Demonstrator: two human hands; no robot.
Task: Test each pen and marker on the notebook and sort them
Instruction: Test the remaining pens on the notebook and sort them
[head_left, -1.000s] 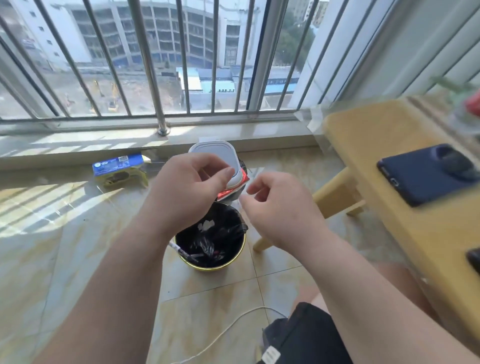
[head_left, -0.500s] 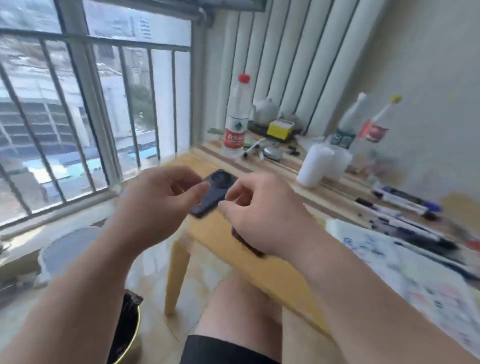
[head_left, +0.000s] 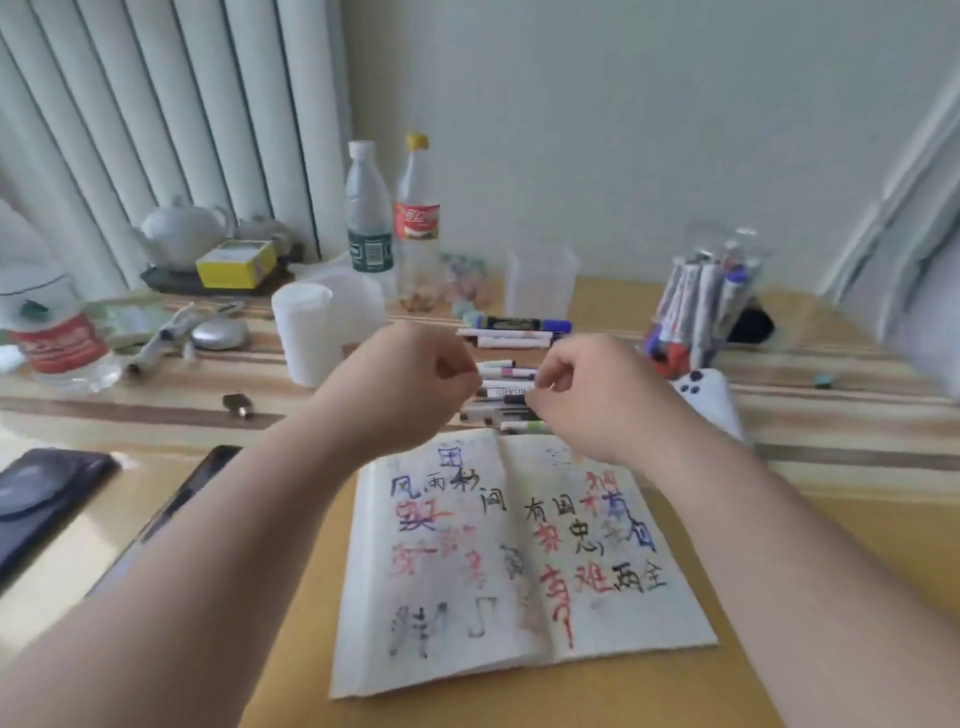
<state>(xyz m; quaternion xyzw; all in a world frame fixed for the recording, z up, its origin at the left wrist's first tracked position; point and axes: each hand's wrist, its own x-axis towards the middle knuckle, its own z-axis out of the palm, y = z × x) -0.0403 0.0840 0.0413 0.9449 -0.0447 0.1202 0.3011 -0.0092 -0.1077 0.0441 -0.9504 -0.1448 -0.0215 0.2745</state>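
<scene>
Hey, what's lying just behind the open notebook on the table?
Markers lie flat in a row behind the notebook. The left hand and right hand cover their ends, so I can't count them.

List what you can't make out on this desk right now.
Head view, the only one:
Left hand and right hand: curled, facing away from the camera; whether either holds anything is hidden.
Loose white-barrelled markers behind the scribbled open paper notebook: both hands cover part of the row, so no count.
Clear plastic jar of markers: blurred, ink colours unclear.
Dark flat phone: cut off by the left edge.
</scene>
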